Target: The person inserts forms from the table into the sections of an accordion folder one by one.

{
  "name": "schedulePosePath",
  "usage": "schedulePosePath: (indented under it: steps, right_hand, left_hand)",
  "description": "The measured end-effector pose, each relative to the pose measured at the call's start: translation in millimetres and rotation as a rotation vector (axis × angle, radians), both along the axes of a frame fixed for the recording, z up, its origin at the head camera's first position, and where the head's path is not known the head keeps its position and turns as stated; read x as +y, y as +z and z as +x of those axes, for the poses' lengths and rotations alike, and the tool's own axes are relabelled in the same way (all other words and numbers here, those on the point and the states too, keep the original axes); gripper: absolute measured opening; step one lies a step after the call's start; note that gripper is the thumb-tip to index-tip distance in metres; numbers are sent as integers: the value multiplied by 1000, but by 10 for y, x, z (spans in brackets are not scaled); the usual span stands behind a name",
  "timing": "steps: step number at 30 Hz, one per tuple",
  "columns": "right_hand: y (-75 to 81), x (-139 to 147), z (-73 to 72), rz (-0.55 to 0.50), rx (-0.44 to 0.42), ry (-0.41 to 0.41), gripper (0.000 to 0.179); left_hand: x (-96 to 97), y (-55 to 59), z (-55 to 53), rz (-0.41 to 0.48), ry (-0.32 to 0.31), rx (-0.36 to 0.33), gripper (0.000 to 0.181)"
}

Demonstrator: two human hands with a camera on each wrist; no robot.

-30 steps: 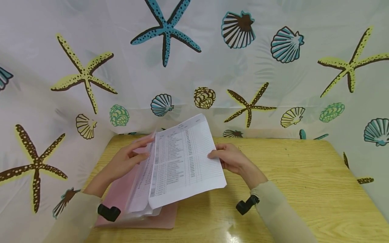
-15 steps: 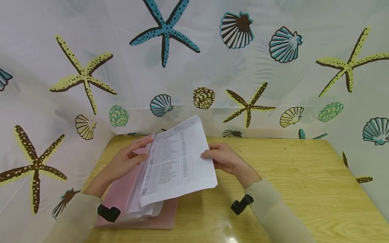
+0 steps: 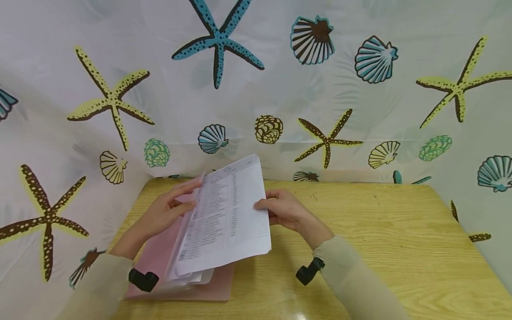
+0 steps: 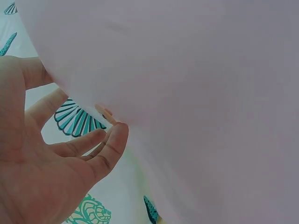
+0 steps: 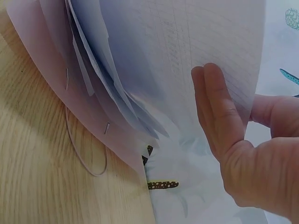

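A pink folder lies opened on the left of the wooden table, with clear sleeves and papers inside. At the edge of its raised flap, my left hand holds the flap with the thumb and fingers on either side. A white sheet printed with a table leans slanted over the folder, its left edge in among the sleeves. My right hand pinches the sheet's right edge, thumb in front. Behind the sheet, the fingers lie nearly straight against it in the right wrist view.
The wooden table stretches to the right. A white curtain printed with starfish and shells hangs along the back and sides. A thin elastic cord loops out from the folder's outer cover. Black cameras sit on both wrists.
My right hand has moved left, carrying the printed sheet deeper between the folder's sleeves. The left hand has stayed in place at the flap.
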State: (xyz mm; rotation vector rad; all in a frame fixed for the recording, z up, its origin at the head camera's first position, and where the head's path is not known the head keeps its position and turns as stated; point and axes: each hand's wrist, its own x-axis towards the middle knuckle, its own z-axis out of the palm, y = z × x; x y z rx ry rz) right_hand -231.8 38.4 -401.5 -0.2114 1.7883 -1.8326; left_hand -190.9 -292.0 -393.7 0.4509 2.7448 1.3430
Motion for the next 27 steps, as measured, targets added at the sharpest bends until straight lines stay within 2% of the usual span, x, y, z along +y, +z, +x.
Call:
schedulePosePath:
  steps: [20, 27]
  right_hand:
    - [-114, -350, 114, 2, -6, 33, 36]
    - [-171, -462, 115, -2, -8, -3, 30]
  left_hand:
    - [13, 2, -25, -1, 0, -8, 58]
    - [17, -23, -41, 14, -8, 1, 57]
